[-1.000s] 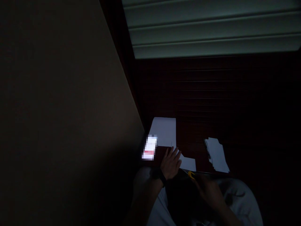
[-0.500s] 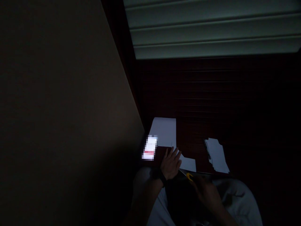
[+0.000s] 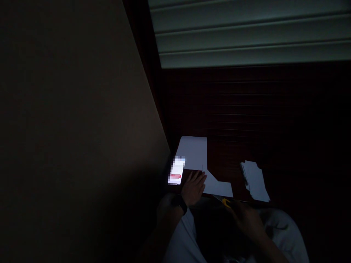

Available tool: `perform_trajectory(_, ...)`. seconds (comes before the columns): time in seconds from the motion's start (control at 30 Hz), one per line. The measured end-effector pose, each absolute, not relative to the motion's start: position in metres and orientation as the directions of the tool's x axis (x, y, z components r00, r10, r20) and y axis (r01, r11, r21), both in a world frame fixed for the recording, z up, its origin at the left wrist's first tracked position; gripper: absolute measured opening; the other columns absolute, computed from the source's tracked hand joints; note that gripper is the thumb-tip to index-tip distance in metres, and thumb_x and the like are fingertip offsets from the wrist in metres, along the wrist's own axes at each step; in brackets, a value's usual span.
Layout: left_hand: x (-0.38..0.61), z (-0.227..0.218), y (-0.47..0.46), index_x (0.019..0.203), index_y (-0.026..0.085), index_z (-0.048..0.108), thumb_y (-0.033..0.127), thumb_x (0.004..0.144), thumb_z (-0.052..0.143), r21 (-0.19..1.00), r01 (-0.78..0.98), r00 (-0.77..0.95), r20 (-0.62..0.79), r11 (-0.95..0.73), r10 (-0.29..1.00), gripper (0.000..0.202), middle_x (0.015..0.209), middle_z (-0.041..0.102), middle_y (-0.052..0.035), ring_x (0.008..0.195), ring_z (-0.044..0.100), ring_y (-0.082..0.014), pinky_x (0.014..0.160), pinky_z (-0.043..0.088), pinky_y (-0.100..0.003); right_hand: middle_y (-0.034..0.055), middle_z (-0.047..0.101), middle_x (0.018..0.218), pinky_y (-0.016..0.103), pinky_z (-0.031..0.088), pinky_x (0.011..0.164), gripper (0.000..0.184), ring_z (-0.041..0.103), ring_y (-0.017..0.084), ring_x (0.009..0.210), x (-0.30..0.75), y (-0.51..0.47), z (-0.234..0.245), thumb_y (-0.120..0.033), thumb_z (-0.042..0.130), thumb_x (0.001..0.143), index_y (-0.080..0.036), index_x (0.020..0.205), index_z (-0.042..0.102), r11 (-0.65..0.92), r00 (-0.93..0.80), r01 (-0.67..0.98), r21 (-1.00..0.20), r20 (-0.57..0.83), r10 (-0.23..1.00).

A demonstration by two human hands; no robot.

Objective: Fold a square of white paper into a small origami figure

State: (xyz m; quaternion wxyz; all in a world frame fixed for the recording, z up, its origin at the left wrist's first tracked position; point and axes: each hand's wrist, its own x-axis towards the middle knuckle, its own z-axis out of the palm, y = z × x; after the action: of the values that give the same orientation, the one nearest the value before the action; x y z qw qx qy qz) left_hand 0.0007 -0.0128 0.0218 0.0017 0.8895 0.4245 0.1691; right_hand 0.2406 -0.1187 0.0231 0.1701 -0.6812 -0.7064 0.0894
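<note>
My left hand (image 3: 194, 188) lies flat at the left edge of a white paper sheet (image 3: 218, 187), its fingers stretched out and the fingertips on or beside the paper. The sheet has a cut, stepped outline and reaches up to a wider part near the wall, where a short slit or line shows. In my right hand (image 3: 245, 217) is a yellow and black utility knife (image 3: 226, 202). Its blade points up and left, close to the table's front edge just below the paper. Darkness hides most of the right fingers.
A lit phone (image 3: 176, 171), its screen blurred, lies left of the left hand by the wall (image 3: 109, 128). On the right of the dark table (image 3: 225, 160) is a stack of white paper pieces (image 3: 257, 180), with a dark slim object along its left side. My knees are below the table edge.
My left hand has slid left and slightly down, uncovering more of the paper. The knife, still in my right hand, has shifted a little right. The whole view has moved slightly.
</note>
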Motion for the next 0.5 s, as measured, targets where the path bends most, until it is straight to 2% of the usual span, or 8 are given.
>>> perform_trajectory(0.2,0.0022,0.0250,-0.0152,0.138,0.023,0.027,0.033,0.093,0.026,0.121,0.758,0.591,0.286,-0.641,0.754,0.046,0.144,0.030,-0.0012,0.134,0.017,-0.0223,0.109,0.013,-0.048,0.0084,0.071,0.080,0.025,0.043,0.057,0.029,0.067,0.021,0.068,0.2329,-0.1140,0.0211,-0.038,0.044,0.086,-0.021,0.105,0.058,0.055,-0.047,0.934,-0.353,0.032,0.998)
perform_trajectory(0.5,0.0014,0.0223,-0.0143,0.138,0.022,0.025,0.035,0.093,0.025,0.104,0.755,0.598,0.297,-0.648,0.744,0.047,0.145,0.028,-0.0023,0.134,0.016,-0.0233,0.109,0.012,-0.048,0.0088,0.070,0.090,0.027,0.045,0.062,0.033,0.067,0.022,0.075,0.2347,-0.1183,0.0160,-0.036,0.042,0.087,-0.022,0.114,0.054,0.113,-0.102,0.910,-0.399,0.049,0.994)
